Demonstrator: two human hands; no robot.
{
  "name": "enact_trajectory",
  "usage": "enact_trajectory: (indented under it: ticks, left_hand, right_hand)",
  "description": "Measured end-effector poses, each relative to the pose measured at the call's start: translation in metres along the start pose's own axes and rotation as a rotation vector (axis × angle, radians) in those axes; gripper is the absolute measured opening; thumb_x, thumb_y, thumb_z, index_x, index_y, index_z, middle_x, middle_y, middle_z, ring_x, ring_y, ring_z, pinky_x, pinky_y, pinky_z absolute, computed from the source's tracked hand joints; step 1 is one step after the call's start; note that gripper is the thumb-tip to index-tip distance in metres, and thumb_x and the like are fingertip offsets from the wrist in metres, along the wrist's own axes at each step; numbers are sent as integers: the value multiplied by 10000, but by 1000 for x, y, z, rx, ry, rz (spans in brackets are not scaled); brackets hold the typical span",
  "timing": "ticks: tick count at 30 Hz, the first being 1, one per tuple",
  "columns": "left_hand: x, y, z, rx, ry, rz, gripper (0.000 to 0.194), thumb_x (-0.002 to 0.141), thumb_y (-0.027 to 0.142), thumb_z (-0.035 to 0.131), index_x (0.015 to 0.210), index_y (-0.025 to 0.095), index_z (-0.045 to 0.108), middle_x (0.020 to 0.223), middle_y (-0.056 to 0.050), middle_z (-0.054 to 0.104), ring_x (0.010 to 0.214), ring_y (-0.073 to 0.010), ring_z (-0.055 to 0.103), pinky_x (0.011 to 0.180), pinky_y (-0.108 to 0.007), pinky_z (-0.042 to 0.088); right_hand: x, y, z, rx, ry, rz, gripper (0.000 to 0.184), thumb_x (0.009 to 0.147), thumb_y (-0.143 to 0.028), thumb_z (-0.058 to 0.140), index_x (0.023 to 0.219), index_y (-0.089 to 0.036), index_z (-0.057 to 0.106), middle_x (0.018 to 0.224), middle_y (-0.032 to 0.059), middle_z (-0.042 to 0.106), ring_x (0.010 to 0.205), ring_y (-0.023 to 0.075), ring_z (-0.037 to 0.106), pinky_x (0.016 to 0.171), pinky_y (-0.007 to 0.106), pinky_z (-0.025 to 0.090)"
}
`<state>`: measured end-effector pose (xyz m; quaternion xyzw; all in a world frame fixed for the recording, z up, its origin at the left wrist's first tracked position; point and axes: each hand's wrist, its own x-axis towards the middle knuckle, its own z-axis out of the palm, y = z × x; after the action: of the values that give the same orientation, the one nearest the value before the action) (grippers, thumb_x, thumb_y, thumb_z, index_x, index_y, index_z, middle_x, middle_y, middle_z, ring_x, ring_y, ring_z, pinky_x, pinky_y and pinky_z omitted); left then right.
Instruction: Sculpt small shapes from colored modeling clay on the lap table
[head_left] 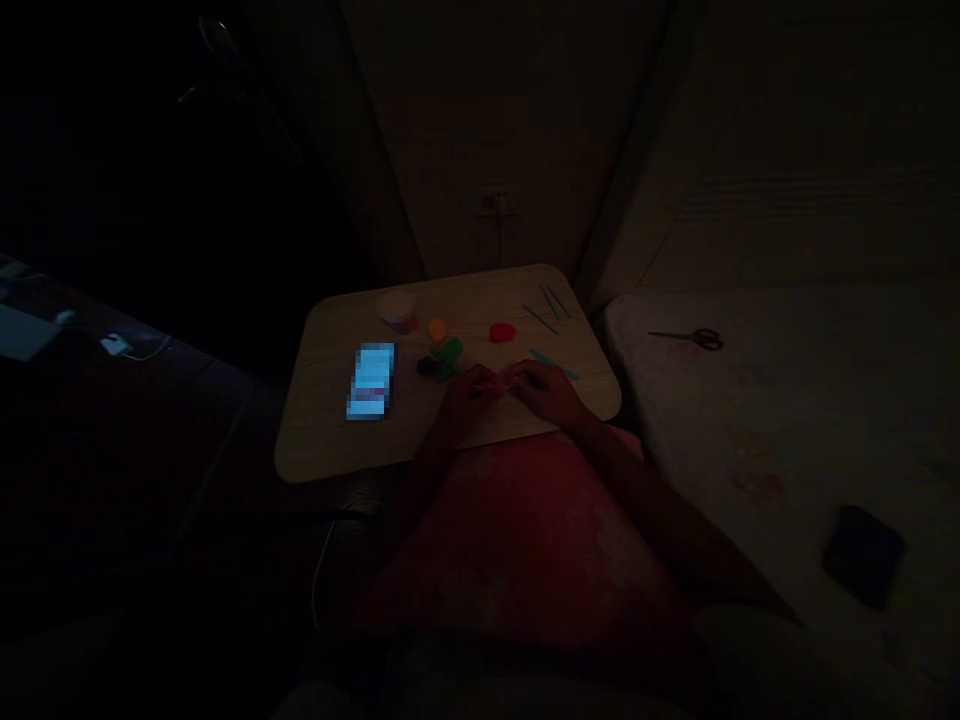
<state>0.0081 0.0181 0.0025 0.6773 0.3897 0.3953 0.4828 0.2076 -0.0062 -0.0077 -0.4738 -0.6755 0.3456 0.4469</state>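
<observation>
In the dim light, my left hand (469,395) and my right hand (551,392) meet over the front edge of a small wooden table (322,445). Both have their fingers closed on a small pinkish piece of modelling clay (498,386), mostly hidden by the fingertips. Just beyond them lies a red lump of clay (502,332). Green clay (449,352) sits left of my left hand, touching a dark lump (427,366), with an orange lump (436,329) behind. Near my right hand is a flat blue strip (555,364).
Several thin blue sticks (551,308) lie at the table's back right. A round tub (396,306) stands at the back left, and a lit phone (371,380) lies at the left. Scissors (694,338) and a dark object (864,556) rest on the pale surface at right.
</observation>
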Motion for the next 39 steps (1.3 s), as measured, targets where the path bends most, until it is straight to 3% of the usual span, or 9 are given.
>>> enact_trajectory:
  ticks: [4,16,22,30,39]
  left_hand:
    - [-1,0,0,-6,-7,-12,238,810,405,705,818,178,636,749,11,601,681,-124,523,613,-223,401]
    - [-1,0,-1,45,3,-25,238,815,409,694,811,176,646,771,1,637,719,-137,559,631,-226,427]
    - [0,-4,0,34,-3,-15,221,824,387,692,816,171,646,739,15,622,678,-123,548,618,-223,419]
    - [-1,-3,-3,50,-14,4,219,840,383,689,810,171,643,790,-1,651,729,-131,571,632,-222,425]
    - [1,-5,-1,28,-13,-10,258,823,425,705,798,177,641,799,-9,665,731,-141,589,637,-229,451]
  right_hand:
    - [0,0,0,7,11,-17,282,962,-432,592,1049,-205,735,1025,75,767,886,204,687,793,319,515]
    - [3,3,0,-13,31,-56,257,958,-381,587,931,-215,782,976,78,784,914,214,705,866,350,531]
    - [1,2,0,32,36,18,338,919,-386,667,1197,-203,728,958,66,772,841,191,692,781,313,534]
    - [1,5,3,28,57,75,278,809,-455,792,882,-189,766,813,50,756,712,174,653,650,277,480]
    - [0,2,-1,39,-25,65,268,864,-439,739,971,-198,785,831,50,769,720,179,672,650,273,490]
